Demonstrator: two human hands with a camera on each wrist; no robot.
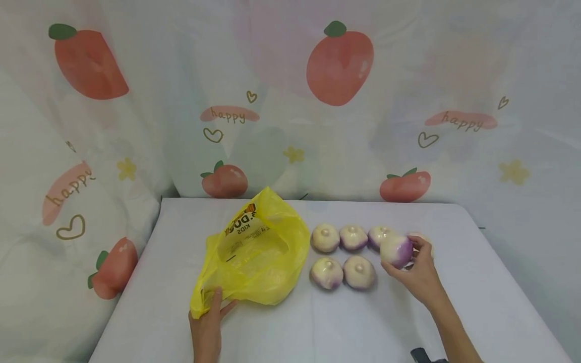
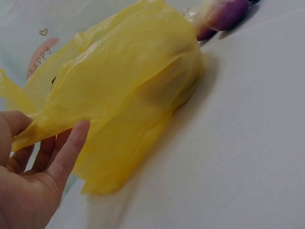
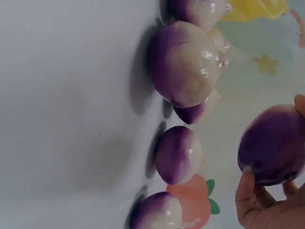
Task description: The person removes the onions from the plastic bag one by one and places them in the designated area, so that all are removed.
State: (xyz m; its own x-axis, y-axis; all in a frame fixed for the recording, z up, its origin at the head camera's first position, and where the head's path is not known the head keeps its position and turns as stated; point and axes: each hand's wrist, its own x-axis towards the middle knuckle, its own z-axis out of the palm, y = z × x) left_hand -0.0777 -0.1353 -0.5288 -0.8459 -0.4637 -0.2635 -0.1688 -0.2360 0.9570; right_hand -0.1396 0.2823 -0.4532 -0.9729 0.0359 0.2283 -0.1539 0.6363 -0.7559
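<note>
My left hand (image 1: 208, 322) pinches the near-left edge of a yellow plastic bag (image 1: 277, 272), which lies on the table with its mouth partly spread. In the left wrist view, thumb and fingers of the hand (image 2: 33, 176) grip the thin film, and a darker shape shows dimly inside the bag (image 2: 138, 90). In my right hand (image 1: 422, 275) is a white-and-purple turnip (image 1: 395, 251), held above the table between thumb and fingers. The right wrist view shows the purple underside of this held turnip (image 3: 274, 145). More turnips stand in two rows between bag and hand, one partly hidden behind the right hand.
In the back row stand several turnips (image 1: 325, 238); the front row has two, one a turnip (image 1: 359, 272) on the right. A white cloth covers the table (image 1: 363, 327). A dark object (image 1: 420, 355) shows at the bottom edge. Behind hangs a printed curtain (image 1: 281, 60).
</note>
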